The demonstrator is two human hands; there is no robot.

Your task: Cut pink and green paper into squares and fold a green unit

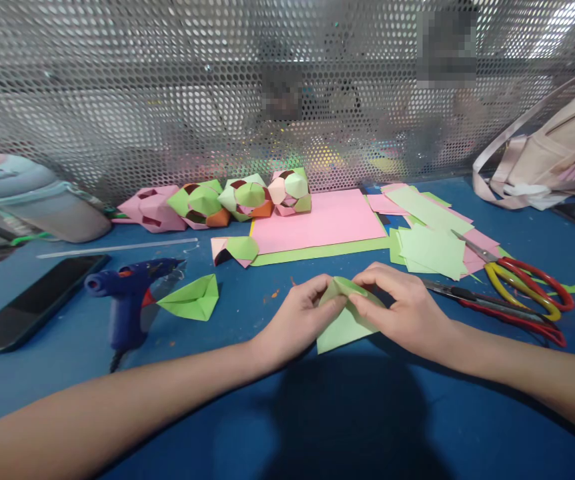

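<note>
Near the middle of the blue table, a light green sheet of paper (pixel 342 330) is held in both hands, with its upper edge curled over. My left hand (pixel 305 313) pinches its upper left part between thumb and fingers. On the other side, my right hand (pixel 397 303) grips the upper right edge, its thumb close to the left one. To the left lies a folded green paper piece (pixel 192 300), beside a blue hot glue gun (pixel 132 287). A joined pink and green paper piece (pixel 237 250) rests farther back.
Several folded paper balls (pixel 200 203) line the back, next to pink sheets (pixel 317 220). Cut paper pieces (pixel 430 250), scissors (pixel 522 283) and a black-and-red cutting tool (pixel 497 307) lie right. A phone (pixel 42 300), glue stick (pixel 117 248), cup (pixel 42 200) and bag (pixel 552 147) stand around. Perforated metal (pixel 167 80) borders the table.
</note>
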